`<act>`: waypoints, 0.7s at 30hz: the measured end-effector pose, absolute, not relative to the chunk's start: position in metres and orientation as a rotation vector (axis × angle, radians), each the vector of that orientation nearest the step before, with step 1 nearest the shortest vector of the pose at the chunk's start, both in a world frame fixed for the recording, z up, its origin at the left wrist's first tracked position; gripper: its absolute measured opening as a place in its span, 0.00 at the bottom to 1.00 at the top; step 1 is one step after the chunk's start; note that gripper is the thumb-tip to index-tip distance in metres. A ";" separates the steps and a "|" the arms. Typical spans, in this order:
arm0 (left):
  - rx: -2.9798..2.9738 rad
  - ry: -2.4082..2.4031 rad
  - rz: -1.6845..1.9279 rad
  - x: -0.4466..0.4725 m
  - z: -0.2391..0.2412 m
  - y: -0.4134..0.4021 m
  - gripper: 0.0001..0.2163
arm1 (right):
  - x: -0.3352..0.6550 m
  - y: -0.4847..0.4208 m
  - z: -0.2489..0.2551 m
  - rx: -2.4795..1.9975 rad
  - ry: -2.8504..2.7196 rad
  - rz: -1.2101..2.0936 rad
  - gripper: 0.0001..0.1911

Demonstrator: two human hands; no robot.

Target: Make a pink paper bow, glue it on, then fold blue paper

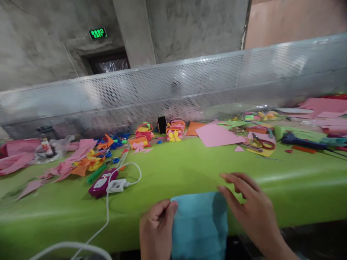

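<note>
A blue sheet of paper [199, 224] with faint crosswise creases hangs upright at the table's front edge. Its upper left corner is pinched between the thumb and fingers of my left hand [158, 227]. My right hand [251, 206] is beside the sheet's upper right corner, thumb and fingers apart, the thumb tip close to the paper's edge. Whether that thumb touches the paper I cannot tell. The sheet's lower part runs out of the picture.
On the green table [168, 169] stand a purple power strip [103, 183] with a white charger [118, 185], a phone [162, 125], and small paper-bow pieces [174, 135]. To the right lie pink paper [218, 134], scissors [264, 142] and a glue gun [303, 141]. Behind rises a perforated metal screen [121, 94].
</note>
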State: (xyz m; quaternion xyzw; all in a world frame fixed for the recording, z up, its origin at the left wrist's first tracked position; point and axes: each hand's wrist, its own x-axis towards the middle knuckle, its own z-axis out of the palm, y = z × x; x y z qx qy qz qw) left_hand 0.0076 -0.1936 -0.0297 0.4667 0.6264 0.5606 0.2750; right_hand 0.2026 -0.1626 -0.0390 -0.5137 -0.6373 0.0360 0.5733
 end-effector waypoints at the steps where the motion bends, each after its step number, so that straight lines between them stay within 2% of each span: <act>1: 1.340 1.714 1.466 0.009 -0.027 -0.195 0.09 | 0.197 -0.165 -0.031 -1.138 -1.574 -0.087 0.11; 3: 1.502 1.693 1.361 0.012 -0.020 -0.196 0.08 | 0.183 -0.171 -0.015 -0.964 -1.768 -0.203 0.11; 6: 1.692 1.612 1.297 0.018 -0.012 -0.198 0.08 | 0.160 -0.177 0.001 -0.823 -1.933 -0.041 0.06; 9: 1.771 1.587 1.313 0.022 -0.005 -0.199 0.08 | 0.150 -0.177 0.004 -0.795 -1.940 0.129 0.11; 12: 1.779 1.541 1.241 0.022 0.001 -0.201 0.09 | 0.153 -0.174 0.005 -0.761 -1.917 0.213 0.10; 21: 1.684 1.629 1.094 0.010 -0.017 -0.208 0.12 | 0.197 -0.142 0.041 -1.030 -1.757 0.144 0.08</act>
